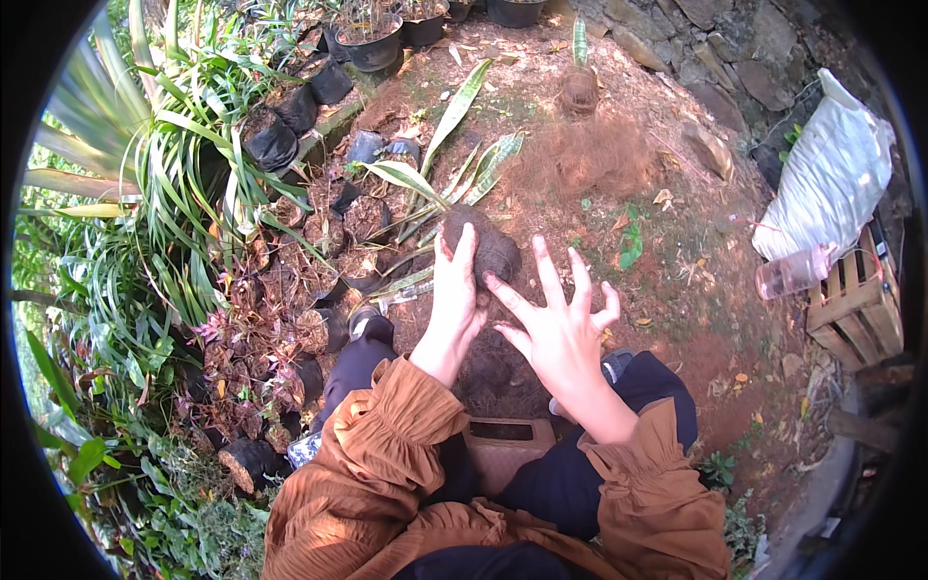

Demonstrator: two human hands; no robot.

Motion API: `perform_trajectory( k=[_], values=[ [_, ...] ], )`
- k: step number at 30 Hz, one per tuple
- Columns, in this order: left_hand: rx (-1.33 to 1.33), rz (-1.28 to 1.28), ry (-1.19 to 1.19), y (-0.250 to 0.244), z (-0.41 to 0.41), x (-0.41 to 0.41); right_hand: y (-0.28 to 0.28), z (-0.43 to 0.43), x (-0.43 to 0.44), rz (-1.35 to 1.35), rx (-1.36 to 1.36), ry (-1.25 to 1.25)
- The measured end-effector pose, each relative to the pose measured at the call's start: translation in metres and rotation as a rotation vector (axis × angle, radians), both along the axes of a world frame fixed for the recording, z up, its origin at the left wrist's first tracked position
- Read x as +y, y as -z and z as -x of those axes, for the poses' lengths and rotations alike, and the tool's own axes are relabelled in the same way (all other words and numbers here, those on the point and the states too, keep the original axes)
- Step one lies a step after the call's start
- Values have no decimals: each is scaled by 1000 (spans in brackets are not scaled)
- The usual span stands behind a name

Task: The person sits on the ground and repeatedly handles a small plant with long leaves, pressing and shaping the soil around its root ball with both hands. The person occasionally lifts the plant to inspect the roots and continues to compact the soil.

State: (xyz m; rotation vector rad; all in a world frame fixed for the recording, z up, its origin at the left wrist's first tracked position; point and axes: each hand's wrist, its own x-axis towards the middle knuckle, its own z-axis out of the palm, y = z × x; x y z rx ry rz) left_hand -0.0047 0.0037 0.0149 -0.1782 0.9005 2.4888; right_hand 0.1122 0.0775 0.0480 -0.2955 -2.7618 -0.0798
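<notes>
A dark brown ball of soil and fibre (489, 243) with a variegated snake plant leaf (407, 178) coming out of it is in my left hand (458, 297). The fingers curl against its near left side. My right hand (558, 319) is spread, its index fingertip at the ball's lower edge. More cut snake plant leaves (458, 109) lie on the ground beyond. A pile of loose brown fibre (587, 156) lies farther off, with a fibre-wrapped ball (578, 90) bearing one upright leaf behind it. Between my legs is a dark clump (486, 373), partly hidden by my arms.
Black pots (370, 47) and soil-filled plastic bags (272, 141) stand at the left among leafy plants (196, 145). At the right are a white sack (830, 167), a clear plastic bottle (792, 273) and a wooden crate (855, 308). A stone wall (754, 51) rises behind.
</notes>
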Motion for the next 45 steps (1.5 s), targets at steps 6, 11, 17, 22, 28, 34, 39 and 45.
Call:
perform_trajectory(
  k=[6,11,17,22,28,34,39,45],
  values=[
    [-28,105,-25,2,2,0,-11,-4,-4,19,94,-11],
    [22,38,-33,11,5,-8,12,5,-3,-189,51,52],
    [64,60,-40,12,3,-5,10,8,-3,-241,159,22],
    [74,37,-97,11,3,-5,1,5,-9,-68,129,9],
    [139,-22,-60,-1,-7,-7,8,14,-5,-241,120,-10],
    [253,12,-69,5,-5,0,-13,7,1,68,162,-20],
    [235,-34,-4,-7,0,-14,-31,7,13,258,248,-83],
    [211,18,7,6,-4,-14,-19,8,1,275,-3,-78]
  ],
)
